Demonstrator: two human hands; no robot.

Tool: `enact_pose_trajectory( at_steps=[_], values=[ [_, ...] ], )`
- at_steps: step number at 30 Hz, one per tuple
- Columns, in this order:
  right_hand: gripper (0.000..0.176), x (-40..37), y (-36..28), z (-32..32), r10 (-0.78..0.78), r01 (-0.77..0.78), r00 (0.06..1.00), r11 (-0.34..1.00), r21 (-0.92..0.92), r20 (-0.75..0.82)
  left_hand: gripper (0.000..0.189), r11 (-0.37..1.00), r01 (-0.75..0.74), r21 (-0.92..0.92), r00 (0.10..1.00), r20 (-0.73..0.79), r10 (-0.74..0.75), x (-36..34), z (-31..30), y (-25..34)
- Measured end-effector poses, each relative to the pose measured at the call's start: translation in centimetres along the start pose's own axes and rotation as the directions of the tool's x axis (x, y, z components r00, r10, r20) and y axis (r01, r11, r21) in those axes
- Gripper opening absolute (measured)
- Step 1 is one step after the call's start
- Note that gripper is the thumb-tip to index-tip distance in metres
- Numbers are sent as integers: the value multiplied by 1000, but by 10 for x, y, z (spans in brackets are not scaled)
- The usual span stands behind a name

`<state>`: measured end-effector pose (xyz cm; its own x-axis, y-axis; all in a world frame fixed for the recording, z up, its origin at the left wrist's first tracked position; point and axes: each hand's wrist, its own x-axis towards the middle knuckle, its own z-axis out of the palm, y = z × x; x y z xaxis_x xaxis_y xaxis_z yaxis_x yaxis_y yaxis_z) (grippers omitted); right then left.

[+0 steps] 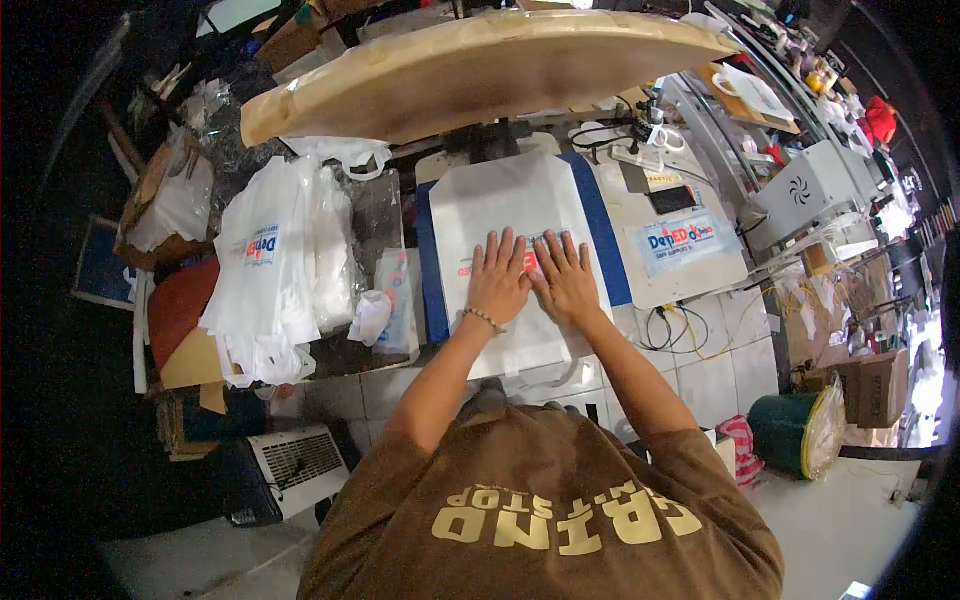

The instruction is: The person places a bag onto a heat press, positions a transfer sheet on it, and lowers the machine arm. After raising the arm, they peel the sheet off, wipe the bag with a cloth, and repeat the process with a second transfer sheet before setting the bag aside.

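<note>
Hands, left and right, open flat on white sheet, gripping nothing; smooth evenly toward 9 and 3 o'clock

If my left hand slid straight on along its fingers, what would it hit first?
Past the white sheet under it, your left hand would probably meet the curved tan board, though the board's height is unclear, so it might pass beneath.

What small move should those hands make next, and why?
Perhaps slide the left hand and right hand gently apart to smooth the white sheet, since both lie flat, close together on it, with red print between them.
</note>
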<state>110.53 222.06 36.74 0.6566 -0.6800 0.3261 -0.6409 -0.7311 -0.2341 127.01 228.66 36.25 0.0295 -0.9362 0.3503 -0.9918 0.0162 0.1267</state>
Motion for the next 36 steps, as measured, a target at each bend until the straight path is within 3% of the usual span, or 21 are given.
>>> enact_pose_trajectory(
  at_steps=[11,12,13,15,17,19,21,23,26,27,28,29,30,32,34,35,36],
  values=[
    [66,2,-2,1,-1,2,1000,1000,-10,13,64,994,54,-100,999,1,-54,-23,-13,-38],
    [65,1,-2,0,4,-4,1000,1000,16,6,55,969,52,-243,995,-71,-72,-25,-13,-45],
    [64,1,1,3,-3,4,1000,999,49,-15,55,970,73,-234,993,-72,-92,-27,-14,-60],
    [57,2,-2,-7,12,3,997,982,191,-76,40,832,92,-547,915,-283,-287,-37,-18,-93],
    [49,1,5,-4,11,16,995,966,258,-102,35,882,391,-264,840,-290,-459,-60,-34,-134],
    [41,-4,10,-12,28,14,991,953,304,-134,39,797,603,39,783,-224,-581,-89,-47,-168],
    [28,-10,1,-30,40,1,982,976,218,-184,42,631,729,264,629,104,-770,-103,-75,-167],
    [25,-20,12,-27,82,-45,978,981,186,-194,37,742,643,192,736,113,-667,-134,-48,-203],
    [28,-36,24,-28,139,-112,970,984,140,-199,32,783,572,243,783,121,-610,-176,26,-300],
    [31,-42,31,-26,153,-121,970,978,172,-189,32,794,560,236,793,126,-596,-167,10,-287],
    [35,-47,38,-26,167,-129,970,970,204,-179,28,852,501,150,865,-109,-489,-152,-32,-262],
    [35,-51,41,-28,181,-144,967,969,198,-181,24,904,419,82,863,-345,-369,-135,-72,-234],
    [38,-54,44,-29,177,-137,969,965,226,-170,24,910,407,78,870,-338,-360,-118,-100,-211],
    [42,-59,45,-31,187,-142,969,957,255,-161,23,820,440,-367,833,-176,-525,-84,-137,-168],
    [42,-60,44,-30,186,-110,961,936,336,-204,27,833,344,-434,879,-164,-449,-54,-132,-131],
    [42,-61,45,-28,197,-117,958,933,339,-210,31,848,189,-495,917,-220,-333,-42,-116,-115],
    [43,-61,47,-26,176,-99,959,942,319,-221,32,890,98,-446,954,-213,-212,-27,-111,-88]
  ],
)
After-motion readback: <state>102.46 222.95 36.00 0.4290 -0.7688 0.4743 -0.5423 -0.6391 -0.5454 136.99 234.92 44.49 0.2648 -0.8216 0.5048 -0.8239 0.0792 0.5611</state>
